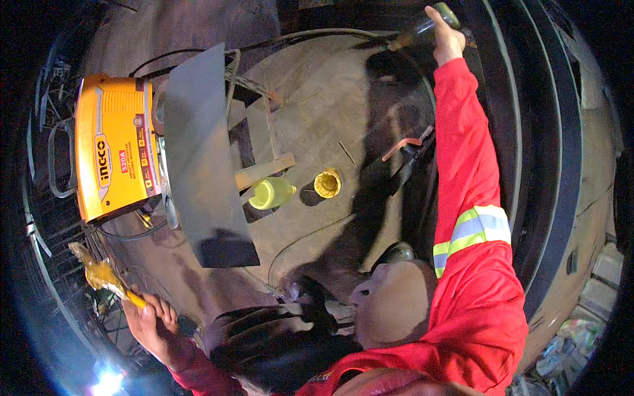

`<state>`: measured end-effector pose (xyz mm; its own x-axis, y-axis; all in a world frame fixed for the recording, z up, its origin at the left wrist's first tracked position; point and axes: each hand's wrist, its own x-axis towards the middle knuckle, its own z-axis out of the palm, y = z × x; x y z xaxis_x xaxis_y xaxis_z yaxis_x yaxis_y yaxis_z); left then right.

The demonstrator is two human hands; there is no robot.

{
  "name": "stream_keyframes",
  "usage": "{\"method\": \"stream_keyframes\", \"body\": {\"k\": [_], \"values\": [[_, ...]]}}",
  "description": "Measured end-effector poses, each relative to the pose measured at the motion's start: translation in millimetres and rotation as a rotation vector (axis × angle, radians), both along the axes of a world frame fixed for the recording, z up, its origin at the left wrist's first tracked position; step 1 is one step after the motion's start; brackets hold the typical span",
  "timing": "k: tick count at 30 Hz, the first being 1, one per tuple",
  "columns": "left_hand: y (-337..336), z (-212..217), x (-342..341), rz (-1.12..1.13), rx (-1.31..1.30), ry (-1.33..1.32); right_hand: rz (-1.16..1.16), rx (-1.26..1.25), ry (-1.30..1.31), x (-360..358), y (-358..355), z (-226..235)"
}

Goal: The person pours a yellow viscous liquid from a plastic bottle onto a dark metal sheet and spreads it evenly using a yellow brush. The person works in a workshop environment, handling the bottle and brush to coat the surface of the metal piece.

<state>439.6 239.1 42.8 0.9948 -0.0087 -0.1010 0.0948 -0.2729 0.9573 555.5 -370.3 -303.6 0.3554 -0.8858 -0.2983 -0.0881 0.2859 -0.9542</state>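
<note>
Two grips, fingers wrapped: left hand (153, 325) on brush (102, 276), right hand (449, 41) on bottle (417, 34) near floor's (330, 79) far-right edge; likely bottle-handling, next needs steady wrist.

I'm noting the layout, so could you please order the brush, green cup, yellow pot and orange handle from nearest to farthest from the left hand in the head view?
1. Brush: in the left hand.
2. Green cup: right of the grey sheet.
3. Yellow pot: just further right.
4. Orange handle: farthest right and higher.
</note>
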Motion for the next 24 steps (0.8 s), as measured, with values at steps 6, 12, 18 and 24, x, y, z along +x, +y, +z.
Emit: {"method": "stream_keyframes", "body": {"k": [6,12,18,24], "values": [[-41.7,-32.3,44.0,-0.197,-0.157,0.027,0.163,0.260,-0.267,-68.7,117.0,109.8],[-86.2,-28.3,82.0,-0.432,-0.237,-0.123,0.455,0.226,-0.363,-48.3,181.6,228.0],[-102.3,-27.4,119.8,-0.339,-0.339,-0.403,0.602,0.228,-0.403,8.5,253.5,323.5],[-75.1,-40.1,142.9,-0.202,-0.386,-0.684,0.743,0.314,-0.477,27.3,325.3,350.6]]}}
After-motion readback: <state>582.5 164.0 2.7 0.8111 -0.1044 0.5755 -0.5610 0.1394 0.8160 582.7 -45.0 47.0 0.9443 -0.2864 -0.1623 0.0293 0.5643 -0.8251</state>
